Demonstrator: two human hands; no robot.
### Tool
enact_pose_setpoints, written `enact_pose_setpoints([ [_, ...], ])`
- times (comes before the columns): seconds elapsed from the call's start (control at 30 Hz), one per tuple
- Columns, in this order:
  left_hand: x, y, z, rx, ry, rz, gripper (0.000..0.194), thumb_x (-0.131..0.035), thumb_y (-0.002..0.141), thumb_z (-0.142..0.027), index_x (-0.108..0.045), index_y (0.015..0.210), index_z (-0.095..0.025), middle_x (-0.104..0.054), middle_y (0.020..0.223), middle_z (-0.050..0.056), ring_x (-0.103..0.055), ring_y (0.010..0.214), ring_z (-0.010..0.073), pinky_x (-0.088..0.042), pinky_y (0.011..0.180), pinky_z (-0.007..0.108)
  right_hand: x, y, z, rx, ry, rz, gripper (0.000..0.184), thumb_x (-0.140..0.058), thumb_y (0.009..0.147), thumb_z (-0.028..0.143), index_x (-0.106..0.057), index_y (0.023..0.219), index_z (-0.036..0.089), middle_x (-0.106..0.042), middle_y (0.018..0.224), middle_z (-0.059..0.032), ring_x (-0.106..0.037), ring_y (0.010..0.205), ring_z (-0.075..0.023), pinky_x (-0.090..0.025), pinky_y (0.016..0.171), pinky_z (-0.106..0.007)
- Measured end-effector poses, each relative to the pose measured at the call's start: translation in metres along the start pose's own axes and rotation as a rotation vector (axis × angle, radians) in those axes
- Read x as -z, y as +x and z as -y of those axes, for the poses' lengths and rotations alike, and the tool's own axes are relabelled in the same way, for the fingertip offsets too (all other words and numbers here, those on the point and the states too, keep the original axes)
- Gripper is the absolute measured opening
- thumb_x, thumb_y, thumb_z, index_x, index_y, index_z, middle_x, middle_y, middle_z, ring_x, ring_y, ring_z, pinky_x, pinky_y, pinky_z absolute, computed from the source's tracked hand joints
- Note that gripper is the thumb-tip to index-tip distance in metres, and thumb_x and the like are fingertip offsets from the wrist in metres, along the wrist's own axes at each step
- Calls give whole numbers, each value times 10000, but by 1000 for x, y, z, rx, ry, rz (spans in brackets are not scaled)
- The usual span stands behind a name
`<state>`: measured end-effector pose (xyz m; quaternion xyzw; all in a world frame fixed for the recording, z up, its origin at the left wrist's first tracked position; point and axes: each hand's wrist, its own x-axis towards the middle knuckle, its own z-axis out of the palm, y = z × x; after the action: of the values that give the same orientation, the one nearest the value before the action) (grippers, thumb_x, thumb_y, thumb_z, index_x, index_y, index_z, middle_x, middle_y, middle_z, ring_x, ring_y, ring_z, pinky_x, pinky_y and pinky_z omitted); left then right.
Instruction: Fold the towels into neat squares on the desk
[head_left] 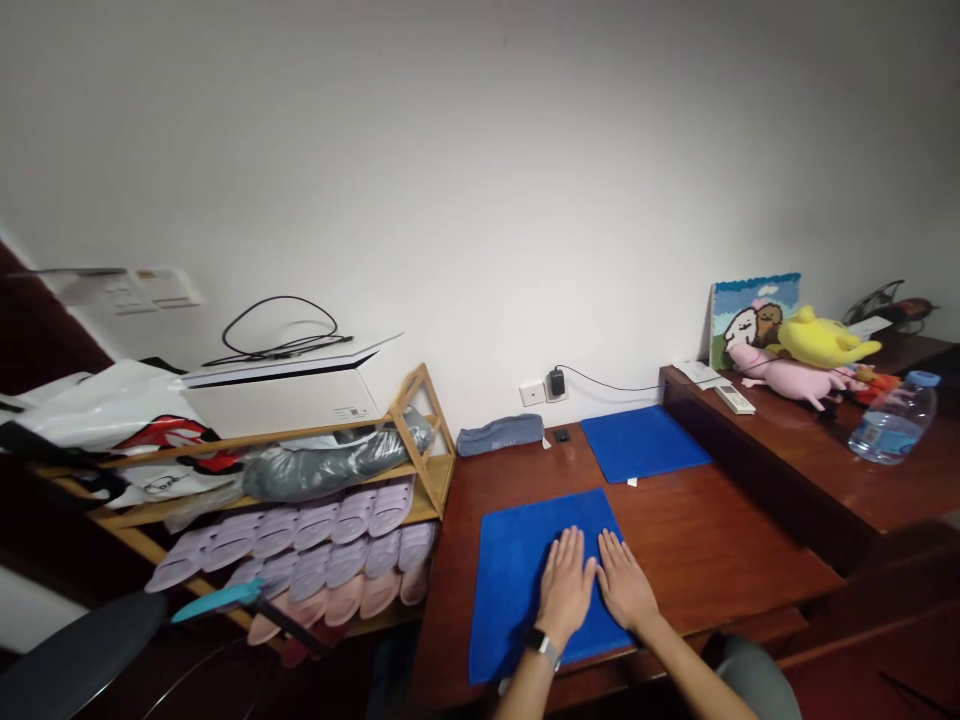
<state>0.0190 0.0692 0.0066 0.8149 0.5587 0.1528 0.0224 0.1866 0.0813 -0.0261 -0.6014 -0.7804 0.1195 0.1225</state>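
Where a square, bright-blue cloth (510, 570) lies flat on the glossy red-brown wooden desk (720, 545), both bare hands rest palm down — the left hand (568, 585) on the cloth's right half, the right hand (625, 584) across its right edge. The left fingers lie straight and close together; the right ones are straight too, slightly parted at the tips. A dark-faced watch (543, 646) circles the left wrist, by the cloth's near edge. Beyond the cloth lies a long grey-blue fabric pouch (501, 436); a second bright-blue cloth (641, 443) is farther right. Left of the cloth — a light wooden rack (442, 482) bearing lilac plastic slippers (311, 527).
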Motion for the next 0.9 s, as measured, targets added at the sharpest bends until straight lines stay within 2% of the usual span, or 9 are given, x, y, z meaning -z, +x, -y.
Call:
enact_pose_setpoints([
  [0.1, -23, 22, -20, -30, -30, 70, 601, -190, 1089, -456, -269, 1643, -237, -329, 1688, 38, -266, 1576, 218, -269, 1298, 484, -2, -1, -3, 42, -1, 23, 664, -208, 1050, 404, -259, 1635, 93, -185, 1708, -92, -141, 1599, -242, -150, 1313, -446],
  [0.17, -33, 19, -11, 13, -15, 77, 607, -199, 1084, -477, -266, 1643, -249, -333, 1685, 38, -263, 1577, 231, -257, 1300, 506, -2, -1, -4, 35, 5, 19, 668, -191, 1055, 424, -255, 1638, 105, -187, 1707, -87, -142, 1598, -243, -150, 1313, -452],
  [0.27, -28, 1, 30, 148, 54, 35, 638, -232, 1072, -527, -289, 1638, -239, -327, 1684, 60, -265, 1575, 271, -261, 1288, 543, -1, 0, -3, -9, 19, 11, 712, -144, 1065, 507, -247, 1641, 101, -192, 1707, -91, -155, 1596, -234, -155, 1313, -443],
  [0.4, -3, -26, 102, 365, 168, -3, 652, -253, 1069, -510, -336, 1623, -177, -336, 1676, 101, -287, 1566, 282, -272, 1279, 521, -1, -2, -2, -25, 17, 18, 734, -136, 1063, 526, -236, 1640, 84, -170, 1714, -79, -142, 1600, -219, -146, 1315, -430],
  [0.5, 4, -39, 135, 428, 205, -42, 635, -238, 1073, -465, -326, 1626, -165, -348, 1670, 111, -314, 1557, 266, -294, 1268, 499, -8, -3, -4, -32, 16, 9, 725, -157, 1056, 519, -256, 1642, 103, -190, 1713, -70, -149, 1599, -222, -146, 1313, -432],
  [0.63, -3, -43, 144, 421, 211, -67, 643, -229, 1069, -465, -309, 1633, -166, -344, 1674, 110, -313, 1558, 262, -302, 1266, 493, -10, 13, -2, -87, 1, 30, 721, -195, 1041, 501, -310, 1630, 102, -269, 1693, -92, -216, 1586, -250, -165, 1303, -437],
  [0.7, -6, -42, 142, 424, 211, -67, 648, -233, 1067, -473, -303, 1636, -172, -342, 1674, 110, -311, 1558, 265, -304, 1266, 499, 0, 34, 3, -98, 0, 26, 729, -175, 1042, 493, -312, 1626, 80, -301, 1682, -112, -238, 1580, -253, -170, 1300, -437],
  [0.8, -8, -41, 141, 424, 212, -74, 646, -246, 1064, -472, -292, 1640, -183, -336, 1674, 109, -309, 1558, 273, -308, 1263, 514, 19, 74, 12, -39, -3, 6, 729, -130, 1052, 474, -271, 1632, 55, -249, 1705, -108, -170, 1597, -234, -127, 1306, -414],
  [0.9, -10, -45, 145, 413, 220, -82, 636, -259, 1065, -456, -298, 1638, -184, -341, 1671, 109, -317, 1554, 277, -317, 1259, 520, 26, 104, 11, -16, -17, 64, 729, -140, 1054, 460, -251, 1629, 26, -208, 1717, -123, -136, 1602, -233, -109, 1306, -396],
])
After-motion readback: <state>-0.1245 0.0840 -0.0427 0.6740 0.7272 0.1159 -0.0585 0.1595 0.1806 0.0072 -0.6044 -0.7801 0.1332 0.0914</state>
